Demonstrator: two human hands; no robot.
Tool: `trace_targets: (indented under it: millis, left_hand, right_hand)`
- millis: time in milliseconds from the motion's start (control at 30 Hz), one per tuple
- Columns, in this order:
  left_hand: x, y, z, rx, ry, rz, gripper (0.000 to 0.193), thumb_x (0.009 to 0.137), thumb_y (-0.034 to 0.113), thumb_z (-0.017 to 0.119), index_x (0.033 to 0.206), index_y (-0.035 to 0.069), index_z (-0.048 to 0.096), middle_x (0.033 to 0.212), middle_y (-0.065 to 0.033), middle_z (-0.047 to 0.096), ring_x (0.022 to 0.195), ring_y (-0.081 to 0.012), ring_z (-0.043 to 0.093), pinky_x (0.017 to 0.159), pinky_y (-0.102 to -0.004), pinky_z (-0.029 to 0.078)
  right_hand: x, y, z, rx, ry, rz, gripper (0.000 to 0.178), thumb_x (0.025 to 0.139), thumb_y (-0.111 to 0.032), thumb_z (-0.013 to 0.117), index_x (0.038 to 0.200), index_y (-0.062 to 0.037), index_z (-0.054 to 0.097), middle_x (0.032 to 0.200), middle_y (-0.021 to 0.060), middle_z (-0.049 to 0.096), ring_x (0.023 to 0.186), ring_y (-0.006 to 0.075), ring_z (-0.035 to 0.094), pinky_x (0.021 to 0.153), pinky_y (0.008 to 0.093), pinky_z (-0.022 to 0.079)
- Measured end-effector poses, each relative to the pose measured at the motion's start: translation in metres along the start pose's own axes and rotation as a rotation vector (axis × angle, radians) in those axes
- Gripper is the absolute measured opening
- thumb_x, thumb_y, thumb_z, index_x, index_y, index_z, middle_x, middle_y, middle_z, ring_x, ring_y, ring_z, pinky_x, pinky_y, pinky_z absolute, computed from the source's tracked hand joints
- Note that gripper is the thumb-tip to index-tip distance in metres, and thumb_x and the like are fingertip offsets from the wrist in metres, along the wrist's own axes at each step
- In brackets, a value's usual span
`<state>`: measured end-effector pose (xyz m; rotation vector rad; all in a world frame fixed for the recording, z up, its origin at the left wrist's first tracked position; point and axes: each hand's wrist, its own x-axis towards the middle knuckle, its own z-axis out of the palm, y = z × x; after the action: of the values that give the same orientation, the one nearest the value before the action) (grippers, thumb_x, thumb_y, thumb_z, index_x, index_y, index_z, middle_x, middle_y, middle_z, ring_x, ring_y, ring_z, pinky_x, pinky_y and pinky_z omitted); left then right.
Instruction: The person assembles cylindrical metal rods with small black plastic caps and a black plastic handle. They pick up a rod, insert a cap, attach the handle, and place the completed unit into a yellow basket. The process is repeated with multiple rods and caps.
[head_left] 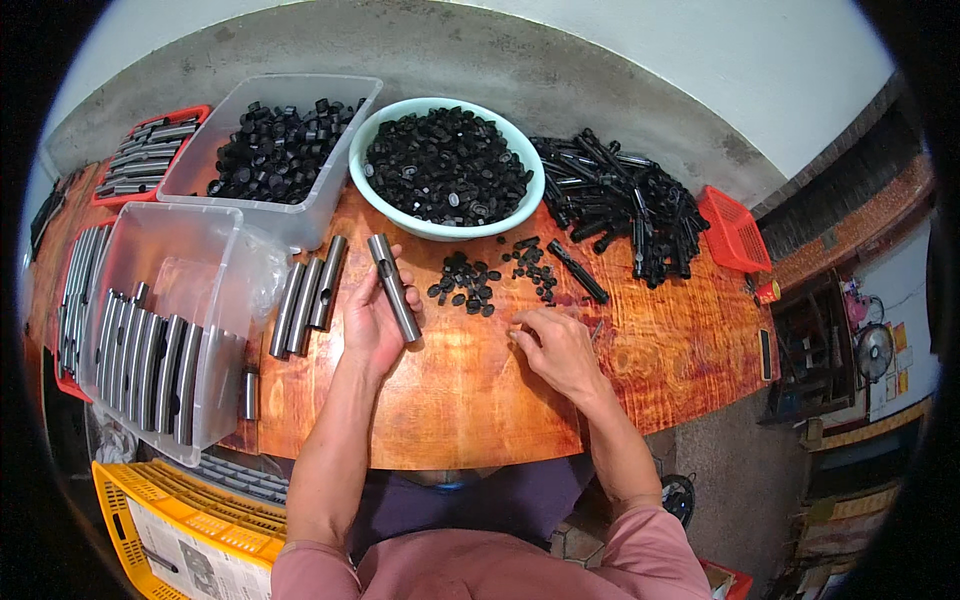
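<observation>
My left hand (pixel 370 327) is closed around a shiny metal tube (pixel 395 288) with an opening cut in its side, tilted with its top leaning left. My right hand (pixel 556 348) is low over the table, fingers bent, thumb and forefinger apart, and nothing shows between them. Ahead of it lie a loose group of black oval caps (pixel 466 283), a cluster of smaller black pieces (pixel 532 268) and a single black tube (pixel 578 272). A thin pointed item (pixel 597 329) rests beside my right hand. Left of my left hand lie three more metal tubes (pixel 308 300).
Black parts fill a pale green basin (pixel 537 200) and a clear bin (pixel 345 190). Another clear bin (pixel 215 390) and red baskets (pixel 205 115) hold metal tubes. Black tubes (pixel 640 215) are heaped near a red basket (pixel 735 230). A yellow crate (pixel 115 510) stands below the table's left edge.
</observation>
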<state>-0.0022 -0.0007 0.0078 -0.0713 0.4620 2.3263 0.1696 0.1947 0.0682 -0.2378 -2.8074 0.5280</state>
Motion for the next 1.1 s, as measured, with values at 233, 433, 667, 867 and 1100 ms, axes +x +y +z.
trace_targets:
  millis: [233, 433, 667, 867, 1100]
  left_hand:
    - [0.009, -0.010, -0.008, -0.013, -0.040, -0.012, 0.041, 0.106, 0.035, 0.045, 0.138, 0.010, 0.051, 0.092, -0.0067, 0.061, 0.080, -0.0208, 0.059, 0.076, -0.0340, 0.047]
    - [0.012, -0.003, -0.016, -0.115, 0.012, 0.032, 0.027, 0.106, 0.032, 0.044, 0.113, 0.010, 0.057, 0.094, -0.0096, 0.063, 0.081, -0.0253, 0.059, 0.077, -0.0389, 0.050]
    - [0.020, -0.006, -0.009, -0.063, 0.119, 0.035, 0.033, 0.105, 0.035, 0.043, 0.116, 0.008, 0.058, 0.097, -0.0098, 0.064, 0.084, -0.0245, 0.060, 0.078, -0.0384, 0.051]
    - [0.018, -0.001, -0.012, -0.058, 0.128, 0.056, 0.040, 0.105, 0.032, 0.046, 0.134, 0.006, 0.052, 0.137, -0.0119, 0.057, 0.128, -0.0270, 0.052, 0.110, -0.0437, 0.039]
    - [0.017, -0.002, -0.011, -0.079, 0.111, 0.072, 0.044, 0.100, 0.032, 0.055, 0.134, 0.005, 0.054, 0.138, -0.0121, 0.058, 0.129, -0.0286, 0.052, 0.112, -0.0432, 0.038]
  right_hand:
    - [0.064, -0.054, -0.023, 0.154, 0.132, -0.252, 0.016, 0.083, -0.005, 0.069, 0.099, -0.0021, 0.071, 0.091, 0.0149, 0.070, 0.081, 0.0319, 0.069, 0.071, 0.0389, 0.055]
    - [0.201, -0.148, 0.007, 0.203, 0.128, -0.565, 0.012, 0.084, -0.006, 0.066, 0.095, 0.0003, 0.069, 0.093, 0.0169, 0.067, 0.089, 0.0370, 0.066, 0.078, 0.0434, 0.053]
    - [0.358, -0.179, 0.101, -0.204, -0.230, -0.316, 0.034, 0.084, -0.009, 0.063, 0.118, -0.0048, 0.068, 0.124, 0.0199, 0.063, 0.119, 0.0413, 0.059, 0.096, 0.0503, 0.052]
    - [0.391, -0.182, 0.139, -0.407, -0.473, -0.101, 0.052, 0.089, -0.019, 0.065, 0.141, -0.0180, 0.059, 0.149, 0.0125, 0.048, 0.138, 0.0407, 0.043, 0.097, 0.0638, 0.048]
    - [0.373, -0.198, 0.131, -0.551, -0.624, -0.252, 0.034, 0.088, -0.024, 0.065, 0.120, -0.0166, 0.074, 0.130, 0.0064, 0.068, 0.117, 0.0256, 0.067, 0.092, 0.0430, 0.056]
